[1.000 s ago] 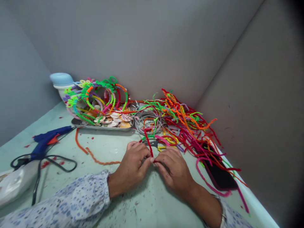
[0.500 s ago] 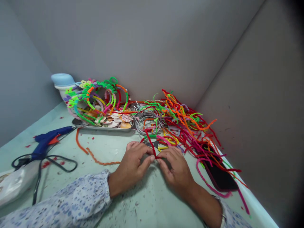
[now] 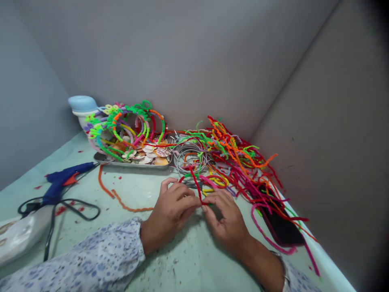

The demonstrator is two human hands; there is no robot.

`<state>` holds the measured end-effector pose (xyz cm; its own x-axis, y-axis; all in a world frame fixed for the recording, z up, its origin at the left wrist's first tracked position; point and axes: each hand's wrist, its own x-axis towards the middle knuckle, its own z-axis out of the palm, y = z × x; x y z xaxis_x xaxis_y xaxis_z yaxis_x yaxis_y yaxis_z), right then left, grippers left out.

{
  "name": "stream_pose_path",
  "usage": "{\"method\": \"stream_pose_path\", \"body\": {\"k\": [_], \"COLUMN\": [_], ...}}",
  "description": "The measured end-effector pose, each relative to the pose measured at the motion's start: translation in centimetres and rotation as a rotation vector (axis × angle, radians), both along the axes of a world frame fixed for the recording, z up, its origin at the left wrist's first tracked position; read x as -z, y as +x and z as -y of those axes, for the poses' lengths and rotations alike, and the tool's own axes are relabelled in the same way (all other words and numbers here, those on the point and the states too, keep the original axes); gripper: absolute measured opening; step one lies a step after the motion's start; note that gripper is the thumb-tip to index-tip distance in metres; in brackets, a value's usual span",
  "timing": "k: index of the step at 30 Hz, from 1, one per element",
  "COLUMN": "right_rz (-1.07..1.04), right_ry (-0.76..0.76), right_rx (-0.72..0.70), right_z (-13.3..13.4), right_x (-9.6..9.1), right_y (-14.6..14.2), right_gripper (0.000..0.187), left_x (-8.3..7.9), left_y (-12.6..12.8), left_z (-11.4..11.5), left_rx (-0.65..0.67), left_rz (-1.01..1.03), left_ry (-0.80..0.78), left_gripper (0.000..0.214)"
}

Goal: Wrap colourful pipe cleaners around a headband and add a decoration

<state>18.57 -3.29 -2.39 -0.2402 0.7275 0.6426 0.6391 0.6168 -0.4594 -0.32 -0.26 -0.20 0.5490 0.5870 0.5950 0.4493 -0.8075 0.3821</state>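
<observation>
A red pipe cleaner [image 3: 196,183] stands up between my two hands, bent where the fingertips meet. My right hand [image 3: 226,217] pinches it near the bend between thumb and index finger. From the left, my left hand [image 3: 176,211] has its fingertips on the bend, fingers curled together; part of the pipe cleaner is hidden behind the fingers. Just beyond the hands lie scissors with yellow handles [image 3: 209,189], partly covered by short coloured pieces, and a coil of grey wire [image 3: 190,156].
A heap of pipe cleaners [image 3: 240,150] spreads at the right, partly over a phone [image 3: 284,223]. A metal tray [image 3: 136,165] holds shells [image 3: 148,154] and decorated headbands [image 3: 127,117]. At the left are a blue glue gun [image 3: 60,182], a plastic bag [image 3: 24,237] and a blue-capped white bottle [image 3: 83,107].
The fingers of my left hand have shifted, its thumb dropping out of sight beneath the index finger. The red pipe cleaner has moved slightly right. My right hand stays nearly still.
</observation>
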Motion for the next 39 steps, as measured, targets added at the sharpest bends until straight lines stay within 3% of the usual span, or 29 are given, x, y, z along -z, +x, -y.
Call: {"method": "stream_pose_path", "body": {"k": [8, 23, 39], "right_rz": [-0.022, -0.033, 0.061], "right_ry": [0.006, 0.049, 0.085], "right_rx": [-0.014, -0.016, -0.018], "right_z": [0.06, -0.04, -0.04], "right_x": [-0.08, -0.25, -0.14], "right_y": [0.03, -0.08, 0.1], "right_gripper": [0.013, 0.012, 0.011], "left_x": [0.15, -0.11, -0.11], "left_y": [-0.21, -0.18, 0.05], "left_z": [-0.01, 0.06, 0.15], "left_rx": [-0.001, -0.025, -0.012], "left_rz": [0.034, 0.03, -0.021], "left_ry": [0.093, 0.109, 0.007], "left_gripper": [0.017, 0.02, 0.014]}}
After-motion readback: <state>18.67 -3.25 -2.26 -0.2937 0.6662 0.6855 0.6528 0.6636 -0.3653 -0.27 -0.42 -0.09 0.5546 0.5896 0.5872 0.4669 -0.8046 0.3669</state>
